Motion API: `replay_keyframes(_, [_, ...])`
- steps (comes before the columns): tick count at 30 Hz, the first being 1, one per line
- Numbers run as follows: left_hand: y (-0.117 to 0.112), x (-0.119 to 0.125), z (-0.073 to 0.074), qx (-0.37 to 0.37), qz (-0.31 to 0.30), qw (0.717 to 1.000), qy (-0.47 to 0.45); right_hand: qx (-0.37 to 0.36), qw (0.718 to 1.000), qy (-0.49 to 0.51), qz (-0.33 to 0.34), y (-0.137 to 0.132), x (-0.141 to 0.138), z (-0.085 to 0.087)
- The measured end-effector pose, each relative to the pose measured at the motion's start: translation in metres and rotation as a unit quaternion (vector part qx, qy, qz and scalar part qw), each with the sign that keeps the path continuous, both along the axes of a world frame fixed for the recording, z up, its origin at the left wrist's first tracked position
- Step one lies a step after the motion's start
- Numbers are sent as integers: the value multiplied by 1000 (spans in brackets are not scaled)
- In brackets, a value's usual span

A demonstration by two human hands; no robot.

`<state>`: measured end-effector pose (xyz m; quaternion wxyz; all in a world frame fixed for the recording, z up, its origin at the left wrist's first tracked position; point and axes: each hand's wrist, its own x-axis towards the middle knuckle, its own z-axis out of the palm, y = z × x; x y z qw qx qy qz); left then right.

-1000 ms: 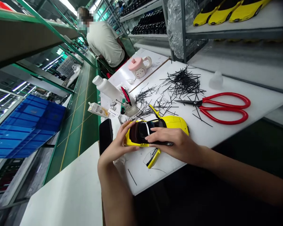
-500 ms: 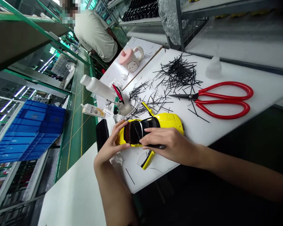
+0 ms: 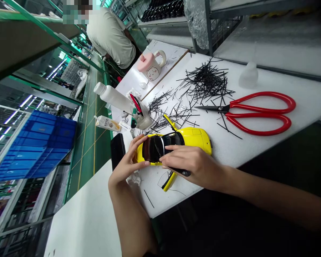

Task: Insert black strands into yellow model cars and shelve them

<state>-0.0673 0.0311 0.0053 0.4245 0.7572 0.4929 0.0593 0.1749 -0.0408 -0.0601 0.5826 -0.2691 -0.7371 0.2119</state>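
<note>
Near the front edge of the desk (image 3: 273,85), a yellow model car (image 3: 196,137) lay roof up, clamped between the two hands. The left hand (image 3: 130,160) gripped its end from the side, while the right hand (image 3: 192,164) lay across the dark roof, over a thin black strip (image 3: 182,172). A loose yellow part (image 3: 169,181) lay just below the car, and another yellow part (image 3: 170,121) just above it. Beyond lay scattered black slivers (image 3: 205,82), beside red-handled scissors (image 3: 256,113); a white bottle (image 3: 112,97) and a pink mug (image 3: 151,67) sat farther off.
</note>
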Motion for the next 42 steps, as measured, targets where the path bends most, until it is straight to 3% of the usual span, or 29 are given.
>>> replay_keyframes(8, [-1, 0, 1, 0, -5, 1000, 5, -63, 998, 23, -6, -1, 0, 3])
replay_keyframes(16, [0, 0, 1, 3, -9, 1000, 17, -56, 998, 34, -22, 1, -3, 4])
replay_keyframes(29, [-2, 2, 3, 6, -17, 1000, 22, -158, 985, 64, 7, -1, 1, 6])
replay_keyframes(36, [-3, 3, 3, 10, -17, 1000, 22, -82, 993, 63, -59, -5, -8, 4])
replay_keyframes(42, [-4, 4, 3, 17, -23, 1000, 8, 15, 998, 9, -58, -15, -13, -2])
